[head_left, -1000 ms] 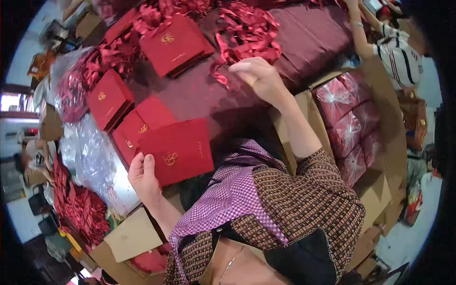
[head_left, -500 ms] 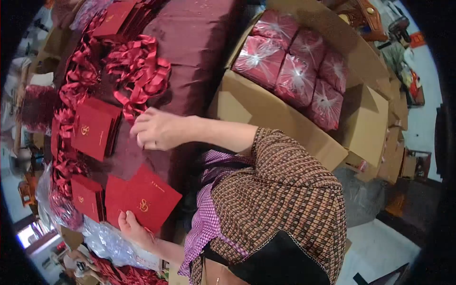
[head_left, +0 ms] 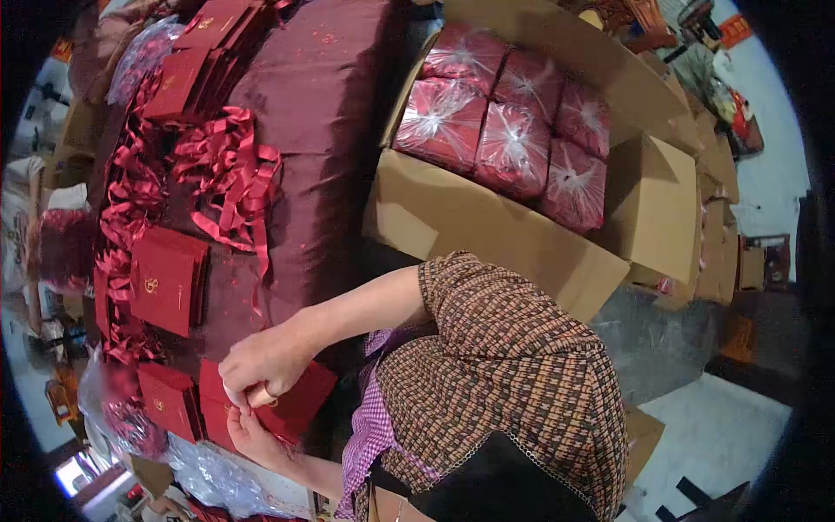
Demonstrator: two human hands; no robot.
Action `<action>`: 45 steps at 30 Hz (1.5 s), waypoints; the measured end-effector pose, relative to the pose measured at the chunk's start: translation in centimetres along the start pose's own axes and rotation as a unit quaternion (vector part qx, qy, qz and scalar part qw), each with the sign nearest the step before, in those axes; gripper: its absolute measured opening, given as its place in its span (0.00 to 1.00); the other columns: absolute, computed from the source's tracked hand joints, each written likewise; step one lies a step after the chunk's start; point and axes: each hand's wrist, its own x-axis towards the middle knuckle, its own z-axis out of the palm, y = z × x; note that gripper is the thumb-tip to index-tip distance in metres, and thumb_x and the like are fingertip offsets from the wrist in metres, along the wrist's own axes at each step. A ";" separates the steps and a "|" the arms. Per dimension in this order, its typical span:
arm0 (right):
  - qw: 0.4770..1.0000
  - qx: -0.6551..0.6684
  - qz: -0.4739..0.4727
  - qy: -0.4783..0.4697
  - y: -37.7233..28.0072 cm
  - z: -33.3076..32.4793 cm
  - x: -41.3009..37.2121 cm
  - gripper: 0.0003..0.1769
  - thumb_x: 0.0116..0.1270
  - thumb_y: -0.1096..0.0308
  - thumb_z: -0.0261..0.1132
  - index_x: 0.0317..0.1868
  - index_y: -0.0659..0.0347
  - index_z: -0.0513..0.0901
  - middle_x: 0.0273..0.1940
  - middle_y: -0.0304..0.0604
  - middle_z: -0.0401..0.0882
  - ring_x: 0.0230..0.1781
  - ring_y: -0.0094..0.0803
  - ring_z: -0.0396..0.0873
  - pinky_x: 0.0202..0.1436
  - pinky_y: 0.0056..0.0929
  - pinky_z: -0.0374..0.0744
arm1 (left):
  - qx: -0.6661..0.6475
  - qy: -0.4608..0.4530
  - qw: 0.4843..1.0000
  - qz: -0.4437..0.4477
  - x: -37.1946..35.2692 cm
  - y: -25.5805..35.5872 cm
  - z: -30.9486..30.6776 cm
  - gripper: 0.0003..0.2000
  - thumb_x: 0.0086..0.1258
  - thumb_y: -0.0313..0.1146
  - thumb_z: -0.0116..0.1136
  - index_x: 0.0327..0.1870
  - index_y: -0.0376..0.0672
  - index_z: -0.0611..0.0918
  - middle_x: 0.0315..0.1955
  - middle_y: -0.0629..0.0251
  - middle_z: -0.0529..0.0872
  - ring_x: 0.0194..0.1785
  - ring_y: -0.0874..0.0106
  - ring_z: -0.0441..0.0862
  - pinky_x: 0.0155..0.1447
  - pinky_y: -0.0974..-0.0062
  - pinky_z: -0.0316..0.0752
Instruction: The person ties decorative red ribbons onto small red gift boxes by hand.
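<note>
My left hand [head_left: 257, 439] is closed at the lower edge of a red card [head_left: 309, 391] with gold print, which my hands partly cover. Above it, my right hand [head_left: 270, 365] is pinched, its fingertips meeting those of my left. From a tangled heap of red satin ribbon [head_left: 235, 174], one strand runs down to my right hand; the end between the fingers is hidden. Beside the held card lies a stack of red cards [head_left: 170, 400], and a second card stack [head_left: 165, 278] sits farther up the table.
A dark red cloth covers the table [head_left: 322, 113]. More cards [head_left: 200, 65] are piled at its far end. To the right stands an open cardboard box [head_left: 487, 217] with several plastic-wrapped red packs [head_left: 513, 139]. Clear plastic wrap [head_left: 209, 478] lies at the lower left.
My right hand has moved from beside the ribbon heap down to the card and my left hand. A ribbon strand now stretches toward it. The whole view has shifted slightly.
</note>
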 end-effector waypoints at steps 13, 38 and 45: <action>0.991 -0.029 0.127 0.014 -0.5 0.1 -1.5 0.04 0.61 0.74 0.62 0.36 0.63 0.76 0.33 0.48 0.78 0.37 0.47 0.78 0.38 0.41 0.76 | -0.012 -0.004 1.000 -0.023 -0.7 0.8 1.2 0.12 0.71 0.27 0.55 0.51 0.30 0.76 0.42 0.62 0.80 0.45 0.76 0.75 0.50 0.79 0.72; 0.953 -0.170 0.229 -0.104 0.3 3.4 -0.4 0.07 0.63 0.71 0.64 0.37 0.64 0.75 0.34 0.49 0.79 0.38 0.48 0.80 0.41 0.43 0.77 | -0.262 0.005 0.963 -0.068 -3.4 2.0 0.9 0.14 0.67 0.18 0.55 0.53 0.30 0.77 0.40 0.63 0.85 0.42 0.81 0.79 0.48 0.84 0.75; 0.954 -0.188 0.211 -0.100 0.2 3.6 -0.1 0.06 0.64 0.70 0.63 0.37 0.63 0.75 0.33 0.49 0.79 0.36 0.49 0.79 0.40 0.43 0.77 | -0.232 0.013 0.972 -0.048 -3.6 2.2 1.1 0.15 0.66 0.18 0.54 0.54 0.30 0.77 0.41 0.63 0.85 0.43 0.81 0.79 0.48 0.84 0.75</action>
